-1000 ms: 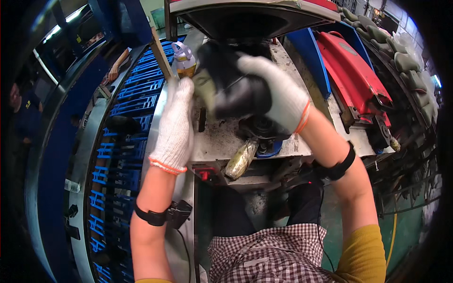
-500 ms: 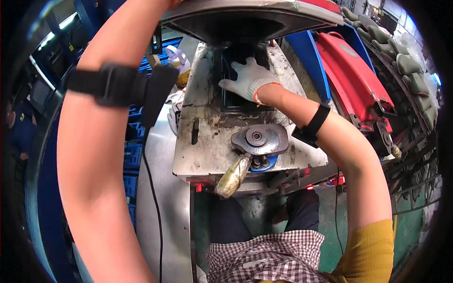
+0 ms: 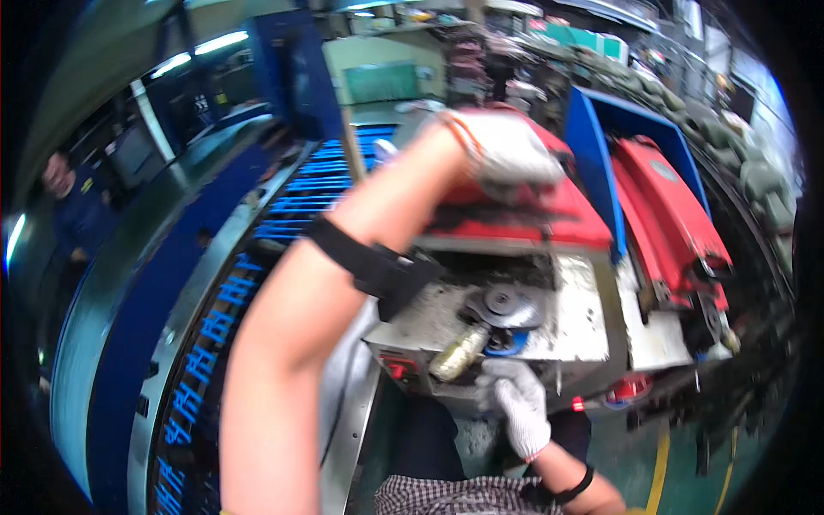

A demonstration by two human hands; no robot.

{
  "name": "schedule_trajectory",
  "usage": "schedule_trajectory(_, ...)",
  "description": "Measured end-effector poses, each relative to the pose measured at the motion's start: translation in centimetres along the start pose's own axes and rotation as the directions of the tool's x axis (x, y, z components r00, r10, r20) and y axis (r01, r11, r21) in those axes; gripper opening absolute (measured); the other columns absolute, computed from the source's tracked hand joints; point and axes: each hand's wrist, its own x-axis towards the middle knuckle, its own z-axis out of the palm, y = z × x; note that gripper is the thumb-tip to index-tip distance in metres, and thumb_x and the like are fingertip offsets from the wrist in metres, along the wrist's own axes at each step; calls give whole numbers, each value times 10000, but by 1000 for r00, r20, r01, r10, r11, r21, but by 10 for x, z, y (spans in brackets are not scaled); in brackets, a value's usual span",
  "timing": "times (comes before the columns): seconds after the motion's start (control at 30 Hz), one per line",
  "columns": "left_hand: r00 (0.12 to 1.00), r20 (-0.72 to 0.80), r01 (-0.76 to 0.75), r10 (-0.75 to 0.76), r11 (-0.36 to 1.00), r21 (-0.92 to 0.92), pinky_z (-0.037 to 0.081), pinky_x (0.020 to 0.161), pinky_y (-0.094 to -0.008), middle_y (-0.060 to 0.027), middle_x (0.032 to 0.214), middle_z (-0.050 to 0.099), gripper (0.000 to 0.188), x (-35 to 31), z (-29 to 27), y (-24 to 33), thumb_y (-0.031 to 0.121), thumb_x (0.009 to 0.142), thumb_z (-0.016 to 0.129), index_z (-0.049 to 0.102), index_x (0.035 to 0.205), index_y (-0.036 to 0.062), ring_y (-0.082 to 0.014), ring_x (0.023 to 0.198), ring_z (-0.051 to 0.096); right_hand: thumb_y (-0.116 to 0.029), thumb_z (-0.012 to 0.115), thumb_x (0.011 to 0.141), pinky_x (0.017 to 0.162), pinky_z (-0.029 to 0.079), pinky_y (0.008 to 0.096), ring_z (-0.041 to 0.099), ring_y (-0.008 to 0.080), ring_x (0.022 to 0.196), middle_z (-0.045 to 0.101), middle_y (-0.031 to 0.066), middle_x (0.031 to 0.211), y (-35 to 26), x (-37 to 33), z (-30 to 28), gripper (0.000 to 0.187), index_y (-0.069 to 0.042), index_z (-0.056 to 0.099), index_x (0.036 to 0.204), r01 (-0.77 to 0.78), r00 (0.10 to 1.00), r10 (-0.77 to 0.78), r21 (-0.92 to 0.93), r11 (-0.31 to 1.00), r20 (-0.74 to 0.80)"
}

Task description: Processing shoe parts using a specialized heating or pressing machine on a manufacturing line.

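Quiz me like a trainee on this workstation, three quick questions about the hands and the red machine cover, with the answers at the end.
1. Which hand is over the red cover?
2. True or false: the right hand is bare.
3. What colour is the upright panel just right of that cover?
A) yellow
B) white
C) blue

Key:
1. The left hand, though blurred.
2. False; it wears a white knitted glove.
3. C
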Motion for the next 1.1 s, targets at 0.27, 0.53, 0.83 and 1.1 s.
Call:
schedule_trajectory(0.27,997,77,3,-10,996,92,541,722,-359,-85,819,756,432,2,82,-28,488,892,637,766,945,79,-206,727,715,-296,681,960,1052,511,486,564,356,1305,571,164,1396,14,29,32,629,-27,435,1472,-417,869,145,541,730,474)
schedule_trajectory(0.53,1000,7,0,-1,989,148,540,772,-356,-83,815,752,511,6,92,-33,553,880,623,775,993,78,-224,768,723,-258,712,874,1087,459,541,576,382,1260,625,158,1345,-7,46,34,636,-8,514,1424,-488,868,122,784,384,481)
schedule_trajectory(0.83,999,-4,49,-49,997,51,509,687,-331,-38,796,667,433,6,98,-32,436,976,615,723,1073,27,-144,709,619,-457,595,995,726,457,330,523,158,774,578,22,912,-74,-7,-71,623,-33,479,1437,-278,960,151,762,584,235)
schedule_trajectory(1.1,864,-497,-194,-75,862,-468,474,850,-261,-26,1048,673,271,18,114,-55,287,1062,586,651,1177,51,-93,928,590,-229,580,1001,974,506,404,643,301,1091,700,111,1095,-189,-61,-248,266,-92,714,1185,-125,494,-869,-992,-25,-40)
